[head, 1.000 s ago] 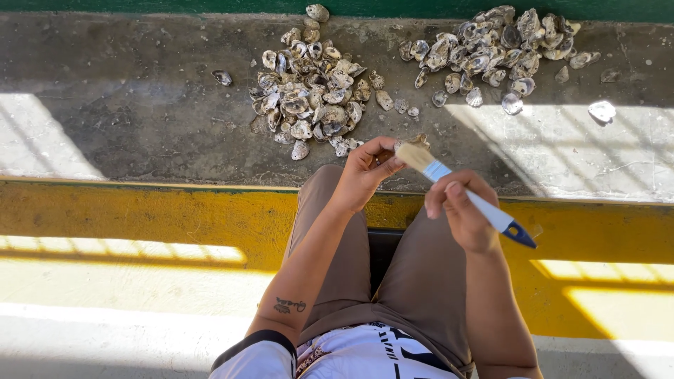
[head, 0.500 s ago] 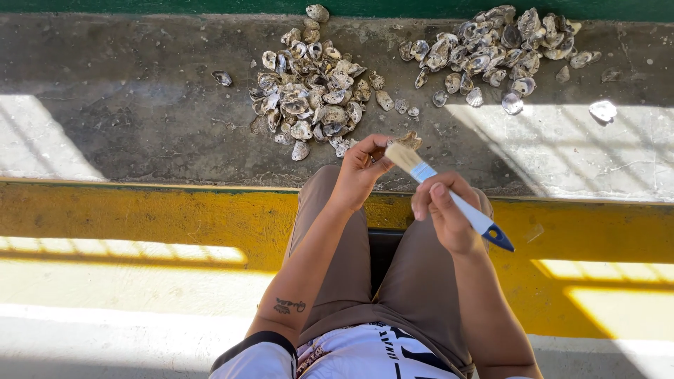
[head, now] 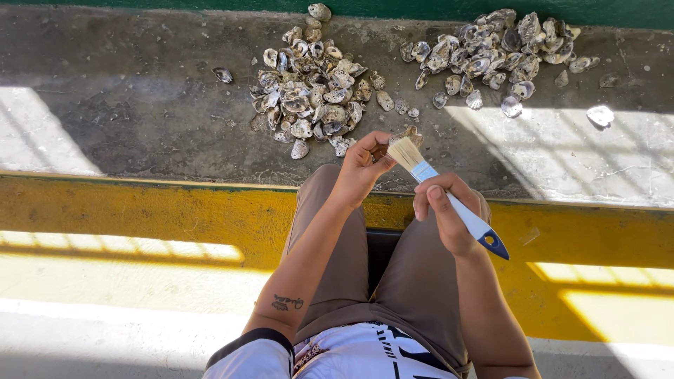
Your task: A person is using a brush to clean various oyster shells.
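I see a small shell (head: 406, 133) pinched in the fingertips of the left hand (head: 361, 168), held up above the knees and over the near edge of the grey concrete floor (head: 140, 112), just past the yellow curb (head: 140, 217). The bristles of a paintbrush (head: 449, 200) rest right against that shell. The right hand (head: 449, 214) is closed around the brush's white handle, with the blue tip of the handle sticking out below the hand toward the right. Both forearms reach forward over brown shorts (head: 393, 281), and a white shirt (head: 351, 351) shows at the bottom edge of the view. Beyond the hands, on the floor, a heap of shells (head: 312, 91) lies near the middle, just past the held shell. A second heap (head: 491, 52) sits toward the far right corner against the green wall (head: 421, 7). A few loose shells lie apart from the heaps, one (head: 223, 74) to the left of the first heap and one (head: 600, 116) in the sunlit patch at the right.
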